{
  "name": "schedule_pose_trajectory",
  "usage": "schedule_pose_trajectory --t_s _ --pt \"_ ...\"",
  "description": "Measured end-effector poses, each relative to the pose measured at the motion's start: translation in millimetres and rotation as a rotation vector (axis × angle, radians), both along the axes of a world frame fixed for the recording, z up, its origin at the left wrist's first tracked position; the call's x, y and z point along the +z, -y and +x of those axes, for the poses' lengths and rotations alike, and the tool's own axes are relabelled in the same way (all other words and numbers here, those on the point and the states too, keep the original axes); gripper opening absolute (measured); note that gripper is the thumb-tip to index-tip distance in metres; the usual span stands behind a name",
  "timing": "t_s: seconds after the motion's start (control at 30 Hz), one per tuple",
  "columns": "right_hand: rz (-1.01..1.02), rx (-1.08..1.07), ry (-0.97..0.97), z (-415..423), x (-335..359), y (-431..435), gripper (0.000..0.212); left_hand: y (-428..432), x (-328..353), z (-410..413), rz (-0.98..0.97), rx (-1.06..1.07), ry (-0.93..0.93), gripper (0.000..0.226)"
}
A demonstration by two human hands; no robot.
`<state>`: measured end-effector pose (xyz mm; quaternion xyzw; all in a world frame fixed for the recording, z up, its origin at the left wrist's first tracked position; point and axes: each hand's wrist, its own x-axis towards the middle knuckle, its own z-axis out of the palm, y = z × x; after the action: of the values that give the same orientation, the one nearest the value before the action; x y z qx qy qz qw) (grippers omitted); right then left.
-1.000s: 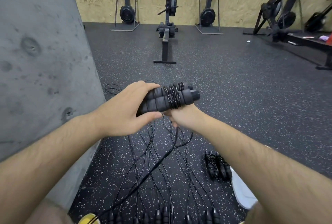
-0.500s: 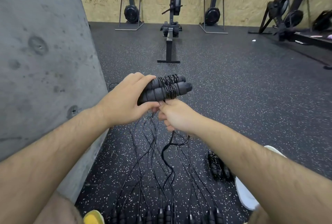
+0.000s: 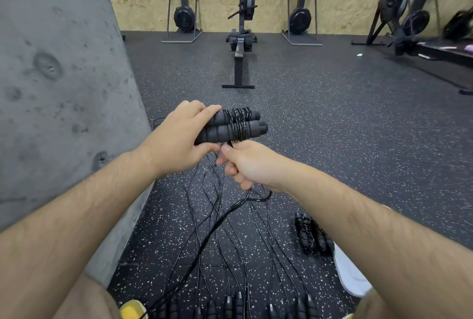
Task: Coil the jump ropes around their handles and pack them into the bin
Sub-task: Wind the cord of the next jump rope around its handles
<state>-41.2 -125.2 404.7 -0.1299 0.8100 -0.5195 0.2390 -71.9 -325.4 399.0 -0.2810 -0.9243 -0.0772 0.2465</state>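
Above the speckled black rubber floor point(image 3: 332, 139), his left hand point(image 3: 176, 139) grips two black foam jump-rope handles point(image 3: 230, 126), partly coiled; his right hand point(image 3: 245, 165) pinches the thin black cord point(image 3: 230, 209) just beneath.

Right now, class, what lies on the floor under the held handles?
Loose black ropes trail across the speckled floor. The left hand and right hand hide parts of them.

Concrete wall point(image 3: 58, 88) close left; loose ropes point(image 3: 225, 236) litter floor below.
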Motion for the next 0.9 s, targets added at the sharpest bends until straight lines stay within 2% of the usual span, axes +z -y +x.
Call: schedule_pose_trajectory --t_s 0.1,0.23,0.47,0.67,0.8,0.9 --pt "0.020 -0.001 -0.013 -1.1 2.4 -1.8 0.040 -1.5 1.2 -0.5 0.018 0.017 -0.020 0.079" --pt "-0.022 0.014 0.064 -2.6 3.2 -5.6 0.038 -3.2 0.9 -1.0 0.032 0.046 -0.028 0.077" --pt "-0.364 -0.045 0.415 0.4 16.0 -13.8 0.032 -8.4 1.3 -2.2 0.061 0.076 -0.052 0.077" --pt "-0.112 -0.103 0.159 3.9 4.4 -4.2 0.032 -11.2 1.3 -0.8 0.056 0.079 -0.052 0.078" --pt "-0.182 -0.067 0.218 4.4 -1.3 -7.0 0.029 -3.7 -0.7 -1.3 0.068 0.105 -0.049 0.079" --pt "-0.121 -0.036 0.179 3.6 2.8 -11.8 0.030 -0.6 0.6 -1.6 0.062 0.107 -0.047 0.079"
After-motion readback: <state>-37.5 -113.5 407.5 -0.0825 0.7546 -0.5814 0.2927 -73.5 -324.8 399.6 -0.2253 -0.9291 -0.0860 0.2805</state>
